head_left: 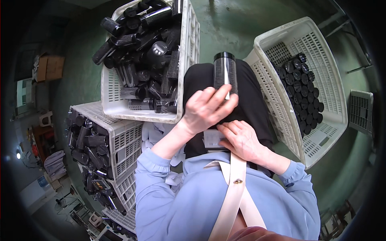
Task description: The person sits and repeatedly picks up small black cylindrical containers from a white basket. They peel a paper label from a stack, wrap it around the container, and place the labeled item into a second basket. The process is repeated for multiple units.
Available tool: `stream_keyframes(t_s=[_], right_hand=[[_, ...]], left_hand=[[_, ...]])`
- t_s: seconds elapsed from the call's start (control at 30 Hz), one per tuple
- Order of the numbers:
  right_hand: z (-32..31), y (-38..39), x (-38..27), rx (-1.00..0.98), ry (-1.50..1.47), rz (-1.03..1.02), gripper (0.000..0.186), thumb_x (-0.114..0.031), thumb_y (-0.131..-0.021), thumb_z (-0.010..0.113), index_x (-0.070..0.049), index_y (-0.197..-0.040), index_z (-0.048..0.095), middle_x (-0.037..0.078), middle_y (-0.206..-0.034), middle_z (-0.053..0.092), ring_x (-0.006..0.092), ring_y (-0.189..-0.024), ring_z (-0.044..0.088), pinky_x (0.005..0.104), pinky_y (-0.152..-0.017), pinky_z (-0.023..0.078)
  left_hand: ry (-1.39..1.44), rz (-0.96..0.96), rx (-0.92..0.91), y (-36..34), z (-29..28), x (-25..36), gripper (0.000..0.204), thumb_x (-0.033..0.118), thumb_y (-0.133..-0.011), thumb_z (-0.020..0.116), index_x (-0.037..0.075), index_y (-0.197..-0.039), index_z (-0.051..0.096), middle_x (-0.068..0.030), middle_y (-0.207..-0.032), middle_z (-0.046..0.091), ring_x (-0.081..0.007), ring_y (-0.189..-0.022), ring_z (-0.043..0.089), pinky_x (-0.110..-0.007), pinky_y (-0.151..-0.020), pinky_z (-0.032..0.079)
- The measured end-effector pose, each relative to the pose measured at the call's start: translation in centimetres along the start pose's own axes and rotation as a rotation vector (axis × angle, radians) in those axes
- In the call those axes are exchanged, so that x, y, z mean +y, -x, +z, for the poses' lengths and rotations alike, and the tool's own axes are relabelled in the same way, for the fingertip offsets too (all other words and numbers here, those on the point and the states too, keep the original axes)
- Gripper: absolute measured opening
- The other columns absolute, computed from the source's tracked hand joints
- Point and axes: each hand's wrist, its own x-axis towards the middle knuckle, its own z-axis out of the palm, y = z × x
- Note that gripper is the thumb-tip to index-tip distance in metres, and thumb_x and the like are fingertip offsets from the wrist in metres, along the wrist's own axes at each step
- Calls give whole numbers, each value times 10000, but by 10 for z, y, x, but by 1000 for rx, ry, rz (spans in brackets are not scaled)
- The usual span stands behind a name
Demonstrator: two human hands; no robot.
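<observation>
A clear, dark-filled cylindrical jar [221, 72] with a black lid lies across the black cloth on my lap, lid end away from me. My left hand [209, 108] is closed on its near end, with the fingertips on its side. A narrow white strip [227, 95] shows by those fingertips. Closer to my body, my right hand [243, 140] bends its fingers around the right edge of a small stack of pale labels [212, 138]. Part of that stack is hidden beneath the thumb and fingers.
A white crate [187, 60] heaped with black-lidded jars stands front left; more filled crates [124, 146] are stacked at my left. At right, a tilted white crate [321, 132] holds jars in rows. Pale paper scraps [155, 134] lie beside my left arm.
</observation>
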Motion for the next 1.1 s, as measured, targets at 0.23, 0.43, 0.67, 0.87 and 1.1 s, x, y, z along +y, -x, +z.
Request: stream_keyframes(t_s=[0.23, 0.43, 0.67, 0.87, 1.1], right_hand=[[17, 18, 2, 281, 17, -15, 412, -136, -761, 799, -51, -1143, 668, 91, -1162, 667, 271, -1004, 657, 413, -854, 515], [7, 10, -1, 366, -11, -101, 228, -61, -763, 736, -48, -983, 676, 97, -1045, 694, 278, -932, 681, 391, -801, 527], [-68, -20, 4, 46, -594, 333, 107, -55, -912, 653, 29, -970, 686, 108, -722, 668, 149, -627, 644, 298, -595, 504], [-74, -30, 22, -12, -587, 343, 148, -93, -924, 667, 34, -993, 696, 83, -768, 694, 114, -675, 641, 286, -618, 507], [-65, -21, 27, -89, -684, 416, 196, -154, -909, 721, 33, -895, 667, 20, -717, 630, 62, -659, 557, 266, -580, 455]], left_hand=[[280, -310, -203, 18, -13, 18, 556, 14, -703, 782, 48, -1246, 668, -148, -1350, 608, -225, -869, 678, -315, -729, 557], [797, -1063, 4, 57, -57, 38, 347, -14, -870, 736, 2, -1213, 686, -131, -1225, 673, -116, -832, 685, -263, -687, 570], [1597, -1404, -91, 81, -70, 71, 189, 103, -962, 676, -30, -1086, 729, -106, -877, 741, -84, -703, 616, -215, -603, 466], [1629, -1465, -149, 75, -62, 73, 134, 95, -948, 704, -19, -1016, 726, -105, -852, 743, -75, -662, 609, -199, -566, 460], [1640, -1528, -168, 75, -60, 75, 119, 98, -944, 717, -12, -986, 726, -91, -826, 737, -64, -645, 599, -200, -572, 460]])
